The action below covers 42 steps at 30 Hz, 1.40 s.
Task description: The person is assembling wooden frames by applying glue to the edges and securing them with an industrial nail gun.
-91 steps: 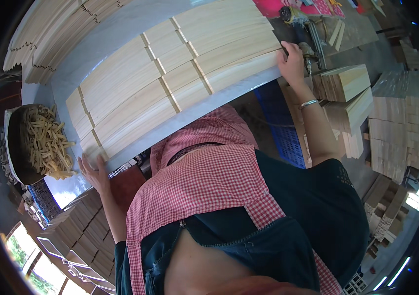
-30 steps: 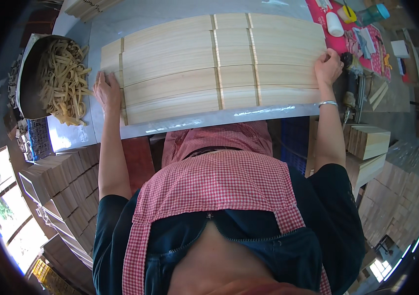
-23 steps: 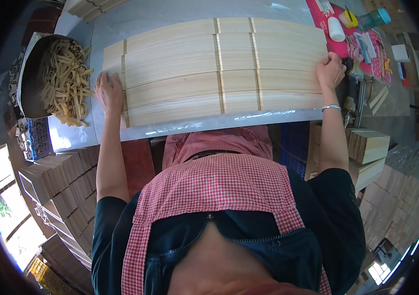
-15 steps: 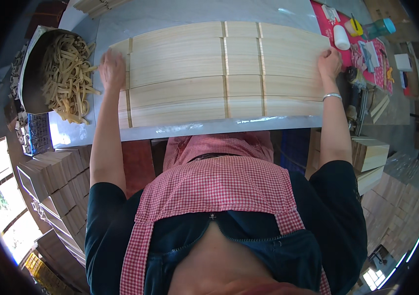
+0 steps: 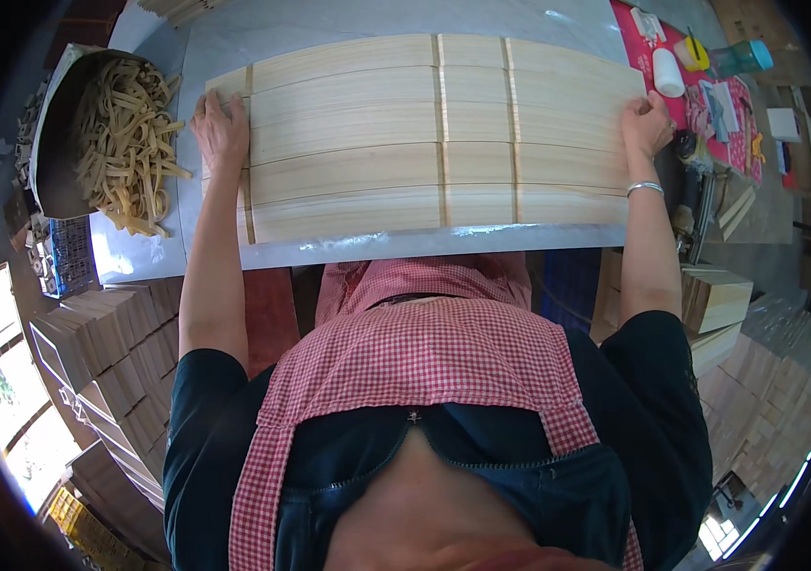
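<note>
Several pale wooden boards (image 5: 358, 124) lie side by side across the table in front of me. Narrow grooves cross them and line up from board to board, one near the left end and two right of the middle. At the left ends of the boards rests my left hand (image 5: 221, 133), its fingers slightly apart. My right hand (image 5: 647, 126) is at the right ends, its fingers curled in and nothing visible in them. A bracelet (image 5: 644, 187) is on my right wrist.
Left of the boards, a tipped container (image 5: 58, 143) spills tan strips (image 5: 129, 143) onto the grey table (image 5: 144, 262). A white bottle (image 5: 667, 73), a teal bottle (image 5: 741, 57) and a red cloth (image 5: 629, 38) are at the right. Stacked wood pieces (image 5: 120, 333) stand at lower left.
My left hand's fingers have spread a little at the board ends. My right hand has shifted slightly down and outward. The boards' ends and grooves look nearly the same.
</note>
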### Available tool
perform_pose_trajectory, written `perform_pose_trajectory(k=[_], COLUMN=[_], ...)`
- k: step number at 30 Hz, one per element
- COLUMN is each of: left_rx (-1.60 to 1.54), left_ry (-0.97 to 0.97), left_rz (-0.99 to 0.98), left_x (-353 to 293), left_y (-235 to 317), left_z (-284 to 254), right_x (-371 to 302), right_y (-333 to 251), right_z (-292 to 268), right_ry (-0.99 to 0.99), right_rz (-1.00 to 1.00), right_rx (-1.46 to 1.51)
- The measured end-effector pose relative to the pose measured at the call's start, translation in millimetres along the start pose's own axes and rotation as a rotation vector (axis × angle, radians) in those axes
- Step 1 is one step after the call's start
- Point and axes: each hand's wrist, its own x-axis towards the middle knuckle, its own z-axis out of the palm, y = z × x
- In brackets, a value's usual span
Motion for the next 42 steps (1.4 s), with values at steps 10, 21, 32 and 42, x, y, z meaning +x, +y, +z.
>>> perform_pose_trajectory(k=[10, 21, 32, 42], left_rx=[0.084, 0.016, -0.138, -0.149], left_ry=[-0.067, 0.037, -0.586, -0.572], left_rz=[-0.017, 0.365, 0.910, 0.912], left_x=[3.3, -41.2, -165.9, -145.1], left_y=[6.0, 55.5, 200.1, 206.3], left_z=[-8.6, -30.5, -74.7, -63.0], right_x=[2.3, -11.2, -94.6, -70.9], right_y=[5.7, -34.2, -225.4, -241.4], right_z=[4.6, -7.2, 12.0, 27.1], right_ry=[-0.011, 0.015, -0.050, -0.073], right_rz=[0.008, -0.221, -0.765, -0.704], right_rx=[0.016, -0.116, 0.362, 0.418])
